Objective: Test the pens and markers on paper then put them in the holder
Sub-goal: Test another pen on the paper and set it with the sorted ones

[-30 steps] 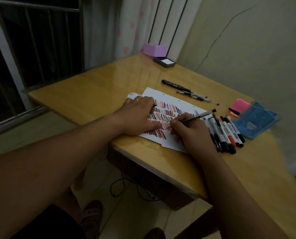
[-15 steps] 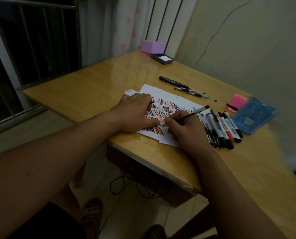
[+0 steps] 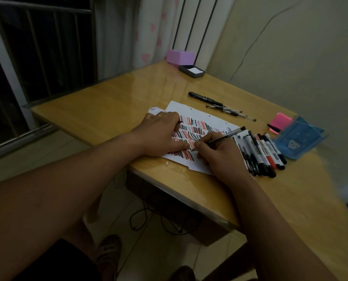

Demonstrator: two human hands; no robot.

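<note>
Left of paper [image 3: 199,116]: bare tabletop [image 3: 112,106], open for you. On paper: your left hand [image 3: 161,134] flat, your right hand [image 3: 219,157] gripping ballpoint pen [image 3: 225,136]. Right of paper: marker row [image 3: 260,153] against its edge, blue holder [image 3: 298,140], pink sticky pad [image 3: 280,121] beyond. Far side of paper: black pen [image 3: 205,99], clear pens [image 3: 231,112] lie across.

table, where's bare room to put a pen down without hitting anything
Bare wood of the table lies left of the paper, running back to the purple box, and again on the near side of the marker row and blue holder. Crowded: right of the paper, where the row, pink pad and holder sit close, and behind it, where loose pens lie.
</note>
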